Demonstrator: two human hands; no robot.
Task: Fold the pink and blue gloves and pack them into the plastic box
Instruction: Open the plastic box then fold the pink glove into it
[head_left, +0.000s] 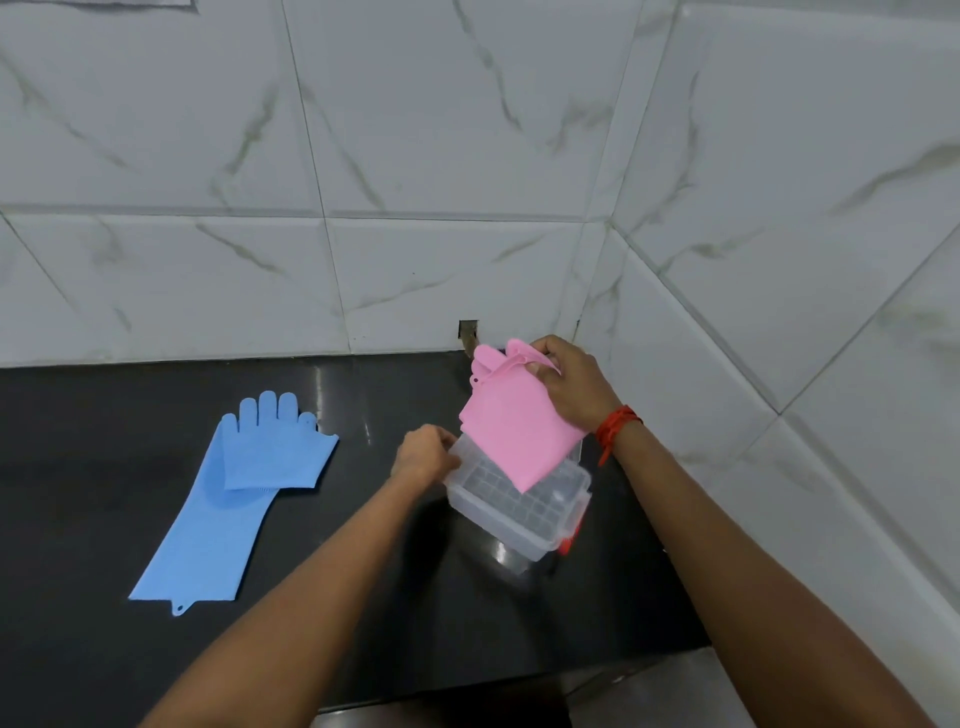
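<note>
Above the black stone counter (104, 415), a folded pink rubber glove bundle (514, 431) is being held over the clear plastic box (511, 514).
The bundle is being gripped at its top by the curled fingers of the right hand (571, 384), with its long axis near upright and its lower corner pointing into the box mouth. The tilted box is being clasped at its far-left rim by the left hand (423, 452). Packing appears to be in hand, and a downward tuck is likely being called for next. The blue rubber gloves (244, 483) are lying well apart, fingertips toward the wall.

blue gloves (228, 499) on black counter (93, 415)
</note>
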